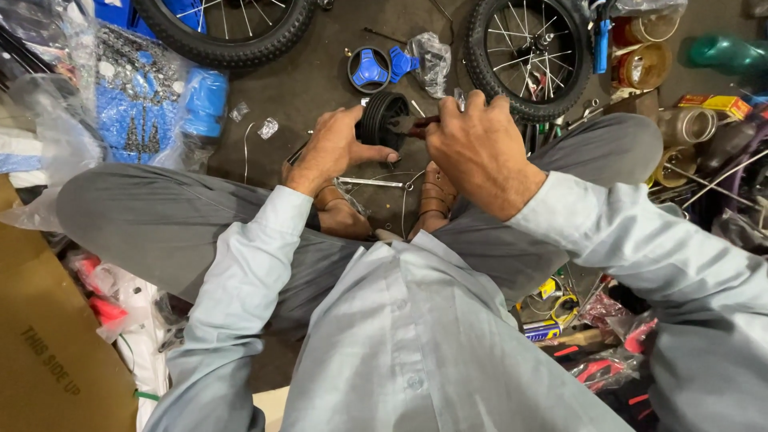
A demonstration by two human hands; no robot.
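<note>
2 hands work a small black ribbed wheel over the floor.
Left hand grips the wheel's left side; right hand is closed around pliers touching its right. Bicycle wheels crowd beyond.

A spoked wheel lay at eleven o'clock and a second wheel at one. Between them sat a blue-hubbed small wheel with a crumpled plastic bag beside it. Blue packs showed at ten, a cardboard box at eight, jars at two, a green bottle further right.
</note>
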